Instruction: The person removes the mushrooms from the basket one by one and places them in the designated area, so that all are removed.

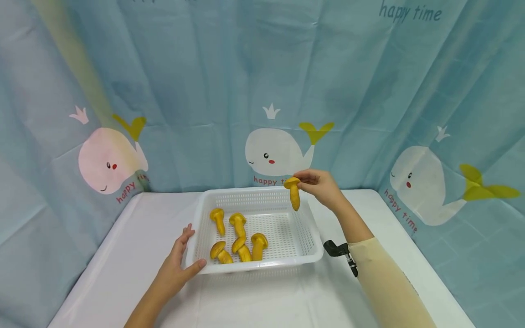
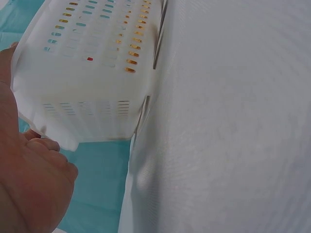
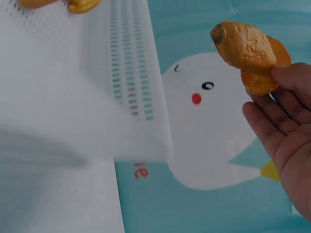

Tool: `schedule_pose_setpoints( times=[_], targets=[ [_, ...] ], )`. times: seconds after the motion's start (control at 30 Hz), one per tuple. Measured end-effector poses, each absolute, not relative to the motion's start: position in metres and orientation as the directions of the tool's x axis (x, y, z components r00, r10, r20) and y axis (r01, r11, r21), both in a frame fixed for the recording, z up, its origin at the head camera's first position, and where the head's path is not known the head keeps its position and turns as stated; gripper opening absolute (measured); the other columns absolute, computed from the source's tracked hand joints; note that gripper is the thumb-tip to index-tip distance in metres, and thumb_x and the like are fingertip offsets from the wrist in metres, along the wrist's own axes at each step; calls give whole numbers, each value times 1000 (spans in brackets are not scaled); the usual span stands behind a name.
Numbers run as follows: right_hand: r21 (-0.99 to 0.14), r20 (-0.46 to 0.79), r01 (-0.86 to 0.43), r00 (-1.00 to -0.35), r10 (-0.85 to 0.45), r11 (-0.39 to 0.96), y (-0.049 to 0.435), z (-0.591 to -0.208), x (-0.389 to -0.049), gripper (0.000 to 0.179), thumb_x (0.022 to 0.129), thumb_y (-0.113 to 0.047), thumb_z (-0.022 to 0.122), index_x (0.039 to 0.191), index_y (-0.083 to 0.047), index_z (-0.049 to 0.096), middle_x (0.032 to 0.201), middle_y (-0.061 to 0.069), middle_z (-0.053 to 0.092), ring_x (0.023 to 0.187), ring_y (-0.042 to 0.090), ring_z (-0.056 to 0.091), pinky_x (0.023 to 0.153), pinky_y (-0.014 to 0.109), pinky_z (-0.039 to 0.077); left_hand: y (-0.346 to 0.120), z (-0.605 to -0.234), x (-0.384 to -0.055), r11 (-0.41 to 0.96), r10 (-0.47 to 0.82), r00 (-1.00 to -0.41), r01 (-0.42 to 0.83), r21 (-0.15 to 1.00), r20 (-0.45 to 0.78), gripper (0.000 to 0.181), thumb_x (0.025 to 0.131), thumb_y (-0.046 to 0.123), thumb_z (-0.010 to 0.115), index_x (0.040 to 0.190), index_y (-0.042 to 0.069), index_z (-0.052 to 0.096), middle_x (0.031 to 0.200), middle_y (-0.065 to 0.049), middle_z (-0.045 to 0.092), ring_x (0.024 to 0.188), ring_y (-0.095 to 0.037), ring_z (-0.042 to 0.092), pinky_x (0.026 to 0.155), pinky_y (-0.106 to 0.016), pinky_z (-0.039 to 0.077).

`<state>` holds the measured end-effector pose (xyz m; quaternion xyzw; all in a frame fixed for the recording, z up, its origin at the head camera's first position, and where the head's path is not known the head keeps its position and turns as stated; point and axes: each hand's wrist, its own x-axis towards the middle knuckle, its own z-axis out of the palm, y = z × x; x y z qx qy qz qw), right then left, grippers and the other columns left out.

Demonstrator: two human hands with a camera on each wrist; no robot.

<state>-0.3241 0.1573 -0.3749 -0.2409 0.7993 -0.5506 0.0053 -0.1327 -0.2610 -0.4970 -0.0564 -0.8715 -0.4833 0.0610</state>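
We pinch a yellow mushroom (image 1: 295, 197) by its cap between the thumb and fingers of our right hand (image 1: 321, 186). Its stem points down, and it shows against the far right part of a white basket (image 1: 280, 232); we cannot tell whether it hangs inside or past the rim. Our left hand (image 1: 176, 263) is spread around the near left corner of the basket, the thumb on the near rim and the fingers along the left side. Five other mushrooms (image 1: 258, 248) lie in the left and middle of the basket; two in the middle overlap, stem against cap. The basket stands on a white table (image 1: 127, 255). A beige sleeve (image 1: 383, 278) covers our right forearm, with a black clip (image 1: 337, 248) beside it. Behind hangs a blue curtain (image 1: 197, 82) printed with whales.
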Motion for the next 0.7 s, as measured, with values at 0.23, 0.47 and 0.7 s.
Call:
schedule_pose_setpoints(
  times=[0.23,0.47,0.7],
  targets=[
    [-882,231,-352,-903,-363,314,182,-383,-324,31,97,-13,71,126,-4,69,124,16,70,106,17,70,91,23,58,-262,-498,-131,530,32,-987,150,835,157,89,90,29,79,160,18,24,173,1,7,160,-21,-1,117,-76,15],
    [-877,218,-331,-920,-324,349,207,-394,-326,33,96,-20,73,126,-5,70,124,16,70,107,19,70,92,21,57,-262,-498,-132,530,41,-986,159,833,162,91,90,28,79,161,19,23,173,2,7,159,-38,3,116,-76,15],
    [-861,225,-321,-936,-271,394,229,-409,-327,34,96,-21,73,126,-6,70,122,14,72,105,17,70,90,18,56,-262,-497,-133,533,44,-986,161,831,163,91,91,29,78,161,19,22,172,9,6,160,-28,1,116,-77,15]
  ],
)
